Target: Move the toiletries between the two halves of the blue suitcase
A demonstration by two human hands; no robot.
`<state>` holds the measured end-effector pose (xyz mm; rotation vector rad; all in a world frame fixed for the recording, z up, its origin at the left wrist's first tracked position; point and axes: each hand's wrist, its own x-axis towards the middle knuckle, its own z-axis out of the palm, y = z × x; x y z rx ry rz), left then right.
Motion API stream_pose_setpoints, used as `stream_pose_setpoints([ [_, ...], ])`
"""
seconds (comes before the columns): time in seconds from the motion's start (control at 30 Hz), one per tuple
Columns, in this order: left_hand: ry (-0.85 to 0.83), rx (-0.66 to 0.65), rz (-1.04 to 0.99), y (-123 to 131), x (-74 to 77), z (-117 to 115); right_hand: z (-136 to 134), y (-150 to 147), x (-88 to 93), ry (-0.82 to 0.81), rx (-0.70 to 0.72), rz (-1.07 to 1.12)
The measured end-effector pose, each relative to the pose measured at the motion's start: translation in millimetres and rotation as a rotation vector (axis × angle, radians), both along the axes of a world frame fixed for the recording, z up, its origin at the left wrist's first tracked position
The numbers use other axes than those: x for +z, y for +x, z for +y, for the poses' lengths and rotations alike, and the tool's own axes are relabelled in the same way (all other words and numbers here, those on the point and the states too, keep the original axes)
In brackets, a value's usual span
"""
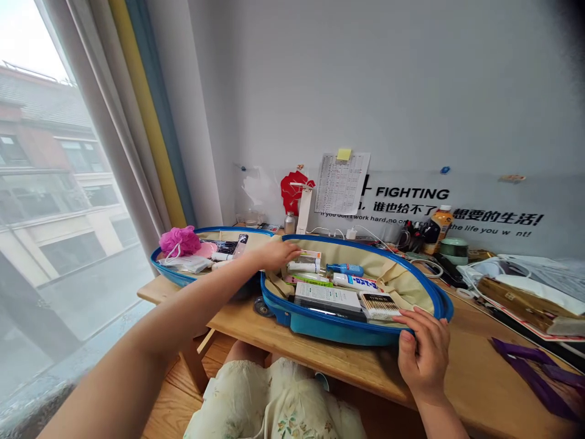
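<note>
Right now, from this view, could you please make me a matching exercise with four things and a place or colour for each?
1. Mesh puff
2. Left hand
3. Sticky note
4. Right hand

A. Yellow
B. Beside the cotton swabs
C. Bright pink
D. Over where the suitcase halves meet

Pairs: 1-C, 2-D, 3-A, 4-B

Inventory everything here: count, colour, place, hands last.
Suitcase: one, blue, open on table
Bath puff: one, pink, suitcase's left half
Small bottle: one, blue, right half
Printed box: one, white, right half
Pack of sticks: one, white and black, right half
Drink bottle: one, orange, back of table
Printed sheet: one, white, wall
Curtain: one, multicoloured, beside window
Smaller items: uncountable, mixed, suitcase and table
Left hand: one, bare, suitcase's middle
Right hand: one, bare, suitcase's near right rim
</note>
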<state>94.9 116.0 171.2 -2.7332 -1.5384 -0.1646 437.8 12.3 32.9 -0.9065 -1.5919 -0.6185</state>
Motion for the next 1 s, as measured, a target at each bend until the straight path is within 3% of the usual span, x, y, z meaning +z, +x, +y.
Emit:
stream_pose_setpoints([
  [0.13, -0.079, -0.12, 0.039, 38.1, -20.4, 8.8, -1.3, -0.9, 0.9, 0.002, -0.001, -0.003],
  [0.3, -0.156, -0.203, 0.063, 47.7, -36.2, 12.3, -2.7, -2.0, 2.9, 0.006, 0.008, -0.014],
  [0.73, -0.181, -0.202, 0.022, 45.3, -45.6, 17.8, -2.3, -2.2, 2.1, 0.002, 0.005, 0.005],
  [1.0, -0.172, -0.191, -0.008, 46.9, -43.2, 14.4, -1.0, 0.2, 0.2, 0.001, 0.006, -0.01],
])
